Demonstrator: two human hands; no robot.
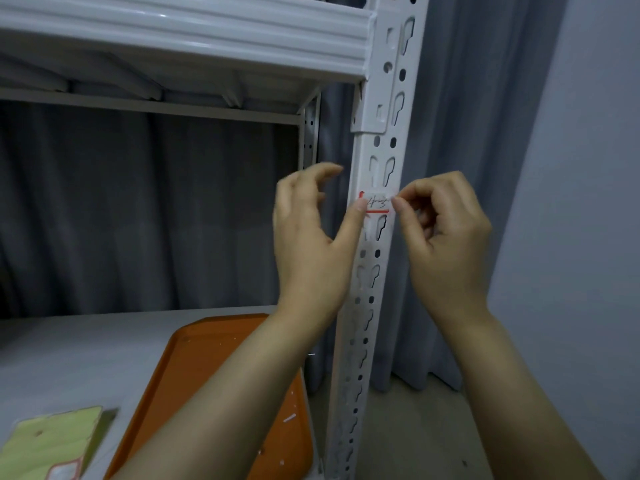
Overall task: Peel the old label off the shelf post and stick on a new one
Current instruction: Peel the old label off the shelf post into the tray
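- Label [377, 202]: a small white sticker with a red border, stuck across the front of the shelf post [372, 271] between two slots.
- Handling: probably thin, light, limp and easily torn. It is best taken at a free end or corner and drawn off slowly.
- Right hand [446, 244]: thumb and forefinger pinch the label's right end.
- Left hand [308, 244]: the thumb tip presses the left end; the other fingers are spread and hold nothing.
- Writing: a few dark handwritten strokes, too blurred to read; no brand shows.
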